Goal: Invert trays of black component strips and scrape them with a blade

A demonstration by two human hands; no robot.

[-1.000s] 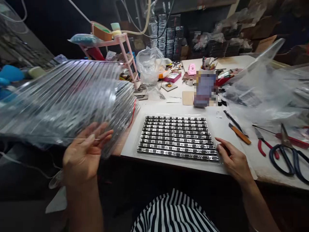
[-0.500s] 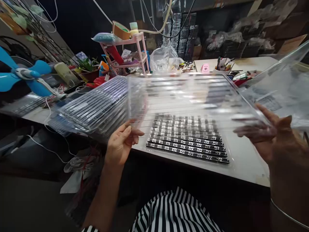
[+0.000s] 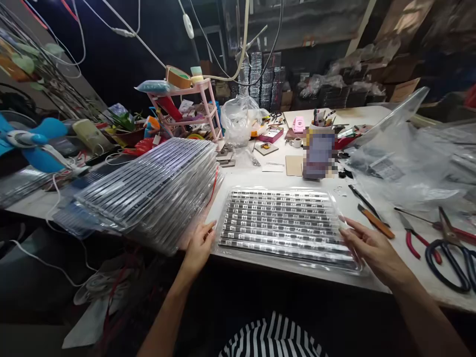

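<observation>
A clear ribbed plastic tray [image 3: 282, 229] lies on the table over rows of dark strips with metal connectors. At its left edge, my left hand [image 3: 201, 245] pinches the rim between thumb and fingers. My right hand [image 3: 366, 245] holds the opposite rim, its fingers bent over the edge. To the left stands a tall stack of similar clear trays [image 3: 148, 183], with dark strips showing in the top one.
Pliers [image 3: 412, 235], scissors [image 3: 448, 253] and an orange-handled knife [image 3: 375, 221] lie at the right, beside clear plastic bags [image 3: 416, 153]. A pink rack [image 3: 186, 96] and a blue fan [image 3: 33, 139] stand at the back left.
Both hands have come down with the clear tray, from raised above the strips to resting over them. The view has shifted, and tools at the right now show.
</observation>
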